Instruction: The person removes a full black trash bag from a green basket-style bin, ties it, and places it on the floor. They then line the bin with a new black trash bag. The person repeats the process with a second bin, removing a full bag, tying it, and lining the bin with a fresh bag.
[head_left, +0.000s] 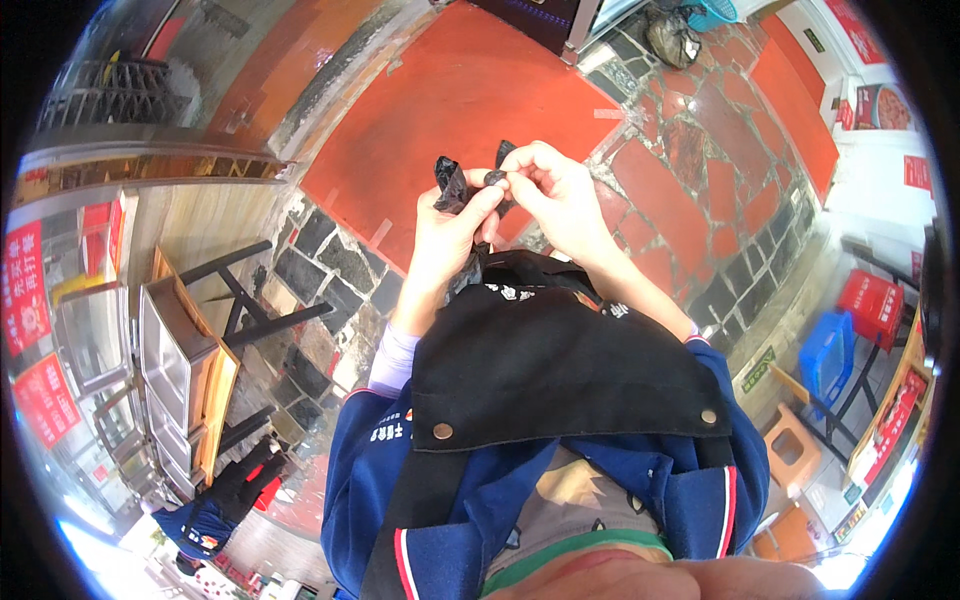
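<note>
Both hands are raised in front of my black apron (555, 360), over a red floor mat. My left hand (454, 225) holds a black plastic bag (451, 184), whose crumpled parts stick up beside the fingers and hang below toward the apron. My right hand (551, 184) pinches a small knotted or bunched bit of the same black plastic against the left fingertips. The fingers of both hands touch there. How the bag runs behind the fingers is partly hidden.
The red mat (450, 97) lies on stone-patterned floor. Metal food trays (166, 352) on a wooden stand are at left, with a person (214, 502) beyond. At right stand a blue crate (825, 360) and an orange stool (791, 446). A filled bag (673, 37) sits at the top right.
</note>
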